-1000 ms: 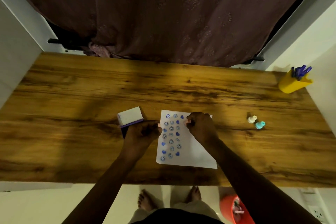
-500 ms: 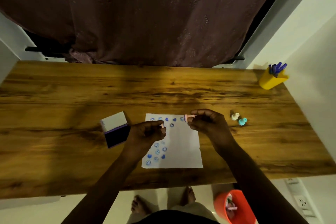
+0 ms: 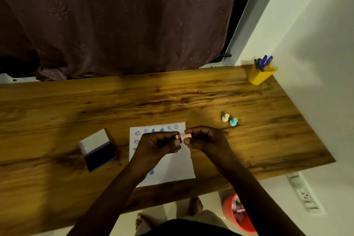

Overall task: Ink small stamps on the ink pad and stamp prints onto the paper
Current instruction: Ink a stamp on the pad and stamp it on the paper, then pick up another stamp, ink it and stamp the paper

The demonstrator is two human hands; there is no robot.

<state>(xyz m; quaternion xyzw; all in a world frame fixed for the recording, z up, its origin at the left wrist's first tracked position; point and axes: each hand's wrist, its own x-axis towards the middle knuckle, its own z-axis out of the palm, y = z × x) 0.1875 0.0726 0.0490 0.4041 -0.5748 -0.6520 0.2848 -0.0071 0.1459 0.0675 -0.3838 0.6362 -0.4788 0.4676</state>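
My right hand (image 3: 206, 140) pinches a pink stamp (image 3: 185, 137) sideways above the paper (image 3: 176, 166); my left hand (image 3: 157, 144) touches its inked end. The ink pad (image 3: 98, 151) lies open to the left.

Right hand (image 3: 206, 140) has lifted the pink stamp (image 3: 185, 137) off the paper (image 3: 177, 166); stamp now lies sideways, left hand (image 3: 157, 144) brought against its inked end.

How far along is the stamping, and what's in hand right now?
Done: the paper already carries blue prints along its top edge and down its left side. In hand: both hands hold a pink stamp sideways above the sheet, right hand on its handle, left hand at its inked face. Left: the sheet's right part is blank; the ink pad lies open, and two more stamps stand unused.
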